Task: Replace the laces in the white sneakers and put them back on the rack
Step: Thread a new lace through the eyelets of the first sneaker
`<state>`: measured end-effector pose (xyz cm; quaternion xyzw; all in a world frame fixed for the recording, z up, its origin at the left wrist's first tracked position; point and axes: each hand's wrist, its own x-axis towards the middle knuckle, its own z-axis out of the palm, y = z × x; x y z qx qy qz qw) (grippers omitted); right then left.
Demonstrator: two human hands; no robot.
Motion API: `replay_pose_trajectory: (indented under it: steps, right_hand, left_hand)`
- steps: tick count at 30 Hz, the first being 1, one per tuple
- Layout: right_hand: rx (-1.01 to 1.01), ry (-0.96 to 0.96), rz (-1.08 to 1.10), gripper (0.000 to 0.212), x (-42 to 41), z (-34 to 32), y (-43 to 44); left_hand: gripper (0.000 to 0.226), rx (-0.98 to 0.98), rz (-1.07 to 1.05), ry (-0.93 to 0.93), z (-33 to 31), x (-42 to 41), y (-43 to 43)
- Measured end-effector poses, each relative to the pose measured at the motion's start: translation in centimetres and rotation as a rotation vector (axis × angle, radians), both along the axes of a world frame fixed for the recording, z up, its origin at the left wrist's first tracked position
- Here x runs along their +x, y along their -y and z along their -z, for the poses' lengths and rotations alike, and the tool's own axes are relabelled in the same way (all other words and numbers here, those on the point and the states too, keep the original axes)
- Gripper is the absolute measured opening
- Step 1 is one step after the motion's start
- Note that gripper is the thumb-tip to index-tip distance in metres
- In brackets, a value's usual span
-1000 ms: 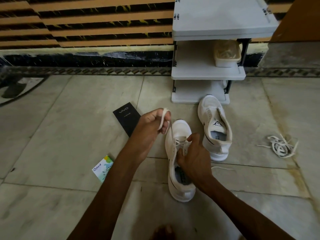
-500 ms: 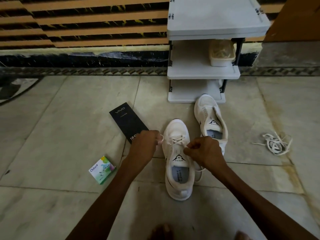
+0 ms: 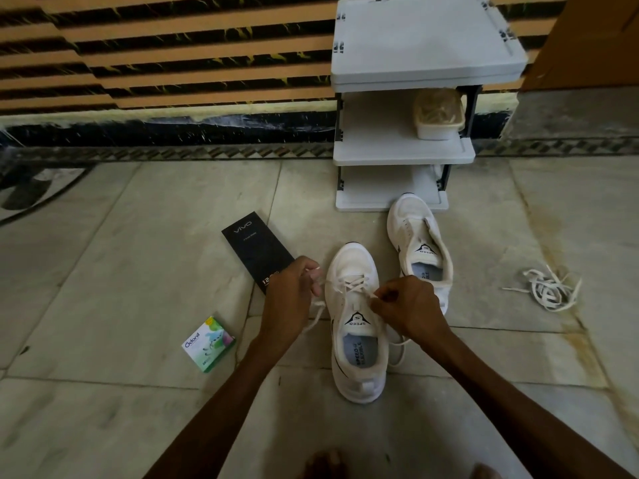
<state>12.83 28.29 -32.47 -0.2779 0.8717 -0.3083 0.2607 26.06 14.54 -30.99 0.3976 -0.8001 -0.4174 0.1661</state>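
Looking down at a pale stone floor [image 3: 103, 271]. Near its middle, the near sneaker [image 3: 351, 264], white, upright, toe toward the rack [image 3: 425, 46], heel toward the camera. Threaded through its lower eyelets, a white lace [image 3: 352, 283], crossed a couple of times, with the upper eyelets bare. Pinching one run of that lace in the left hand [image 3: 288, 295], with curled fingers, just left of the toe, and with slack trailing down along the shoe's left side. Gripping the other run in the right hand [image 3: 408, 305], with fingers closed over it just right of the eyelets. Beyond that, a loose loop on the floor by the shoe's right flank.

Behind and to the right, the second sneaker [image 3: 411, 223], unlaced, toe touching or almost touching the rack's bottom shelf; hard to tell from this angle. Toward the floor's right edge, well apart from both shoes, a tangled heap of laces [image 3: 548, 288]. On the rack's middle shelf, at its right end, a pale tub [image 3: 437, 115]. Left of the near sneaker, a black box [image 3: 257, 250], near corner hidden under the left hand. Nearer the camera and further left, a small green carton [image 3: 209, 344]. At the bottom edge, bare toes [image 3: 325, 464].
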Motion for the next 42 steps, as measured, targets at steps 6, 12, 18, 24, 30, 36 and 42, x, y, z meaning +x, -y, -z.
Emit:
replay_pose_trajectory:
  steps: [6,12,18,24,30,36,42]
  right_hand:
    - [-0.010,0.164,0.075,0.005,-0.6,0.1,-0.2]
    - [-0.021,0.189,0.083,0.004,-0.5,0.2,-0.3]
    - [-0.021,0.195,0.086,0.006,-0.7,0.5,-0.4]
    - [-0.011,0.208,0.072,0.006,-0.8,0.4,-0.3]
    - [-0.003,0.198,0.073,0.009,-0.7,0.5,-0.2]
    - [-0.013,0.183,0.070,0.008,-0.6,0.6,-0.3]
    - [-0.005,0.149,0.054,0.013,-0.6,0.8,-0.1]
  left_hand:
    - [0.029,0.441,0.047,0.103,-0.1,-1.8,-1.9]
    - [0.019,0.279,0.112,0.008,0.3,-2.0,-2.2]
    - [0.011,0.471,0.109,-0.080,0.2,-2.5,-1.8]
    - [0.031,0.373,0.133,0.001,0.1,-2.9,-1.4]
    - [0.030,0.041,0.166,0.118,-0.2,-3.4,-1.8]
    - [0.100,-0.102,0.218,0.213,0.4,-4.2,-2.5]
    - [0.104,-0.197,0.248,0.335,0.0,-4.9,-3.4]
